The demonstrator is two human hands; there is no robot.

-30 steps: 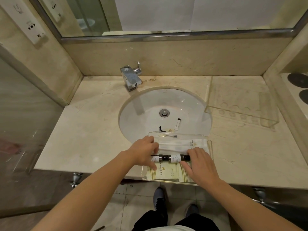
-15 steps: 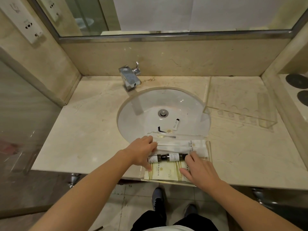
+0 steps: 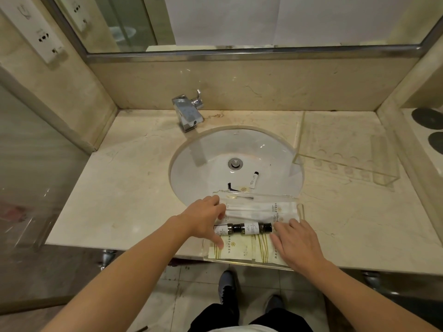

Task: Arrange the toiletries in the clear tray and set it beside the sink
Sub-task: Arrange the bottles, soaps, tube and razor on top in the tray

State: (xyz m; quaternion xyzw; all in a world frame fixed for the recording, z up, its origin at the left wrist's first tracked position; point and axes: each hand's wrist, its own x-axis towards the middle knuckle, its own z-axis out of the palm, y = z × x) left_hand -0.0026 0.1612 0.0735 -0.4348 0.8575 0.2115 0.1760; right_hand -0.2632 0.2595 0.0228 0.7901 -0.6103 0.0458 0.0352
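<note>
A clear tray (image 3: 300, 207) sits on the counter's front edge, partly over the sink (image 3: 236, 161). In it lie white sachets (image 3: 261, 210), two small dark bottles (image 3: 249, 228) end to end, and cream packets with green stripes (image 3: 242, 250). My left hand (image 3: 203, 221) lies over the tray's left end, fingers spread and touching the left bottle and the packets. At the tray's right, my right hand (image 3: 294, 243) rests flat, fingertips against the right bottle's cap. A small white tube (image 3: 254, 179), a black razor-like item (image 3: 231, 187) and a small packet lie in the basin.
A chrome faucet (image 3: 188, 112) stands behind the sink. A larger clear acrylic holder (image 3: 345, 149) occupies the counter right of the sink. Marble walls close in left, back and right. Two dark discs (image 3: 429, 128) lie on the right ledge. My feet are below the counter.
My right hand slid slightly down and right along the tray, its fingers now flatter beside the right bottle. The left hand barely moved.
</note>
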